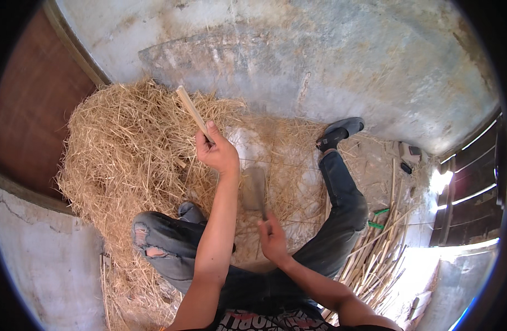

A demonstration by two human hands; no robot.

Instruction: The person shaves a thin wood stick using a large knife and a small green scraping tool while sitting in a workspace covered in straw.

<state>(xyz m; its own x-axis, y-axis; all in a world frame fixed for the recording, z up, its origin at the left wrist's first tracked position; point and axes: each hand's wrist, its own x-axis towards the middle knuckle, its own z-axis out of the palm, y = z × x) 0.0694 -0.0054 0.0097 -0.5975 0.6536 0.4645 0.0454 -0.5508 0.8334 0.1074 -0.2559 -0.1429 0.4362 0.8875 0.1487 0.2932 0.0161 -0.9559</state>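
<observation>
My left hand [216, 151] is raised and gripping a pale bamboo strip [191, 110] that points up and to the left over the straw. Lower down, my right hand [273, 238] grips the handle of a cleaver [254, 188]; its broad grey blade stands upright between the two hands, blurred. I sit on the floor in dark jeans, with the left knee [154, 243] bent and torn and the right leg [342, 198] stretched out toward a dark sandal [339, 132].
A big heap of dry straw [121, 160] lies at the left and spreads under my legs. Several bamboo sticks [375, 254] lie bundled at the right. A concrete wall [319, 60] rises behind, and a wooden door [468, 187] lets in light at the right.
</observation>
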